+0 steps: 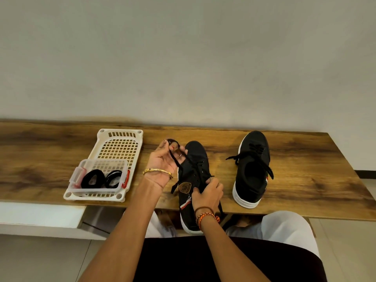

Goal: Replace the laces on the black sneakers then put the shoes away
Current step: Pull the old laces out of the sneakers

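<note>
A black sneaker (196,159) with a white sole lies in front of me, its heel hanging over the table's near edge. My right hand (207,192) grips it at the ankle opening. My left hand (164,159) is raised palm up beside the toe and pinches a black lace (176,161) looped over its fingers; the lace runs down to the shoe's eyelets. The second black sneaker (252,171) stands to the right, laced, with its lace ends loose across the top.
A cream perforated tray (120,147) sits at the left on the wooden table (305,159). Inside it stands a clear plastic box (97,176) holding coiled black laces (101,179). A plain wall rises behind the table. My knees are under the near edge.
</note>
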